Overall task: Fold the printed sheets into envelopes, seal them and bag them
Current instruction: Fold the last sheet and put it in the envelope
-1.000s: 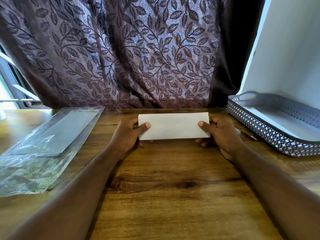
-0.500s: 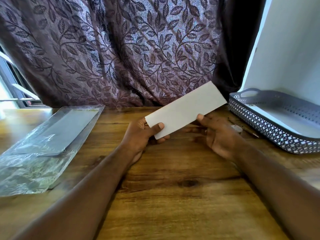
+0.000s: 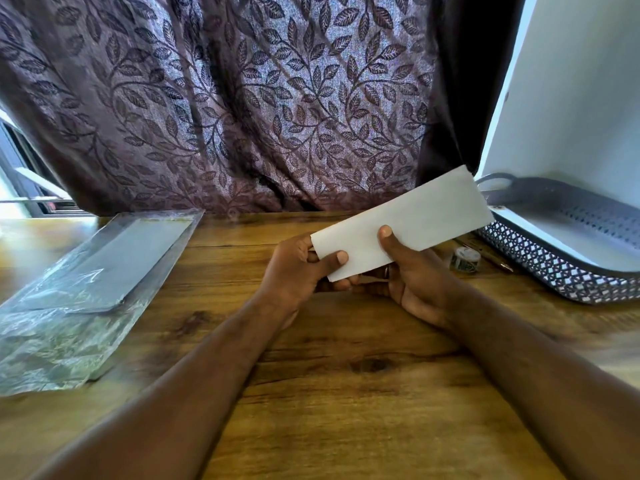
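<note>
Both forearms enter from the lower edge, cut off by the frame, above the brown wood-grain table (image 3: 346, 393). At centre we see the left hand (image 3: 298, 268) pinching the lower left corner of the folded white paper envelope (image 3: 415, 220), thumb on top, other fingers mostly hidden beneath. The right hand (image 3: 415, 285) grips its lower edge likewise. The envelope is held off the table, tilted up toward the right, underside unseen. Centre right, a small blurred roll of tape (image 3: 465, 259). Left, crinkled clear plastic bags (image 3: 86, 289), their contents indistinct. Right, a grey perforated plastic basket (image 3: 571, 282), cropped. Behind, a purple leaf-patterned curtain (image 3: 242, 98).
</note>
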